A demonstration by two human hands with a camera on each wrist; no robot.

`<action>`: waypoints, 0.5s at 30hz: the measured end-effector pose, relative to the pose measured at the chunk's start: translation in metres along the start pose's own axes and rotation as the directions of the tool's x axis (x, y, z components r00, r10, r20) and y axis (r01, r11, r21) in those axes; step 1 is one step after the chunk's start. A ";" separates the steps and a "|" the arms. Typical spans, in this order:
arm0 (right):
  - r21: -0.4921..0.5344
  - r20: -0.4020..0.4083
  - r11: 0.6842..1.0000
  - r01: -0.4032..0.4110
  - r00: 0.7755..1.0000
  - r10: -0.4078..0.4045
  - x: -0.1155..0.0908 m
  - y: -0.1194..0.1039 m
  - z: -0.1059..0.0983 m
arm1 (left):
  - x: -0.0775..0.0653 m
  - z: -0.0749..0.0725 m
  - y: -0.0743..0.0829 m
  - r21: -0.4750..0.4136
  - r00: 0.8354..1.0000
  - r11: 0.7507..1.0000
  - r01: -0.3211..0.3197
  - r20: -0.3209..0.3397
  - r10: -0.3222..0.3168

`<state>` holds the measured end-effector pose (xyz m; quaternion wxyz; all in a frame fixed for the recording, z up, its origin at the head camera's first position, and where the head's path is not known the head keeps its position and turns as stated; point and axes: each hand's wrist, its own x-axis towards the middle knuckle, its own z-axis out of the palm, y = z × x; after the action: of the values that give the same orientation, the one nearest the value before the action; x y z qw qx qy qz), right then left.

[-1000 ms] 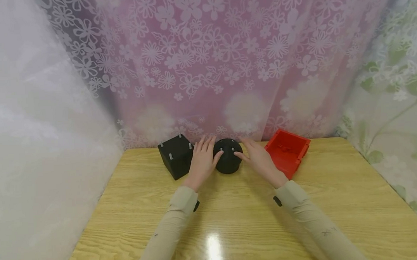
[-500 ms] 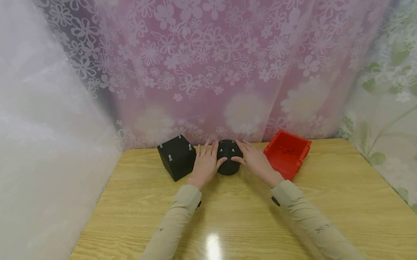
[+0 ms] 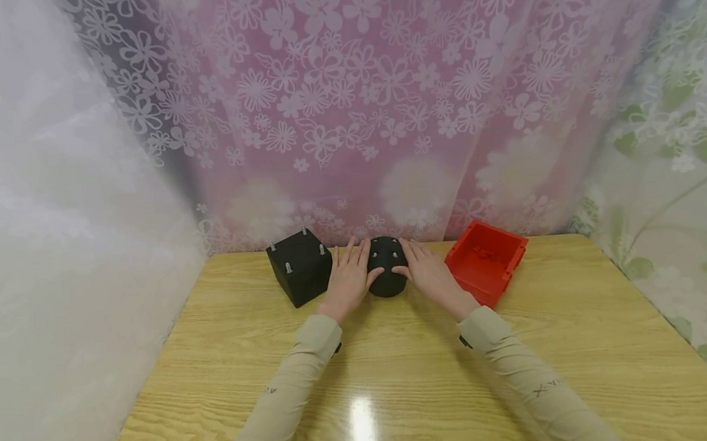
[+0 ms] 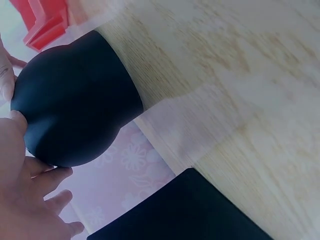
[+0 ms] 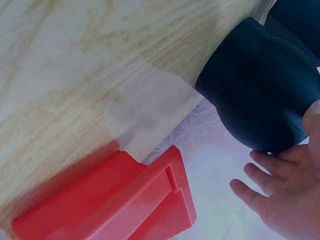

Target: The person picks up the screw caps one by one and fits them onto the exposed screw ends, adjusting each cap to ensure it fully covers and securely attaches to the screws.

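A black mushroom-shaped piece (image 3: 388,278) stands at the back middle of the table, with several small metal pegs on its rounded top. In the left wrist view its bulging head (image 4: 65,110) narrows to a straight, round base. My left hand (image 3: 349,278) holds its left side, thumb on the near face and fingers reaching along the side. Opposite, my right hand (image 3: 431,275) holds the right side the same way. In the right wrist view, the thumb and forefinger of the right hand (image 5: 295,185) touch the head (image 5: 270,95), while the other fingers spread away.
Left of my left hand sits a black block (image 3: 301,269) with upright metal pegs at its corners. A red open bin (image 3: 486,274) lies tilted just right of my right hand. Behind the wooden table (image 3: 395,370) hangs a pink flowered curtain (image 3: 350,148).
Both hands have closed inward from beside the black mushroom-shaped piece, until their thumbs and fingers meet its sides. The black block and the red bin stay in place.
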<state>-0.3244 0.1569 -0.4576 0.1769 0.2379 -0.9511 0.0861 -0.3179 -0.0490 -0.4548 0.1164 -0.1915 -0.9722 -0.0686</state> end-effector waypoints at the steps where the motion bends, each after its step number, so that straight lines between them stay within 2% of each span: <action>1: -0.005 -0.004 1.000 0.004 1.000 -0.004 -0.001 0.000 -0.001 | -0.001 0.000 0.000 0.001 1.000 1.000 0.000 0.002 0.000; 15: -0.038 0.041 0.999 0.007 0.999 -0.006 -0.011 -0.005 -0.005 | -0.012 0.000 0.007 -0.045 1.000 0.999 0.004 -0.011 -0.004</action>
<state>-0.3114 0.1584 -0.4568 0.1622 0.2394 -0.9552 0.0626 -0.3045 -0.0470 -0.4569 0.1174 -0.1916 -0.9701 -0.0916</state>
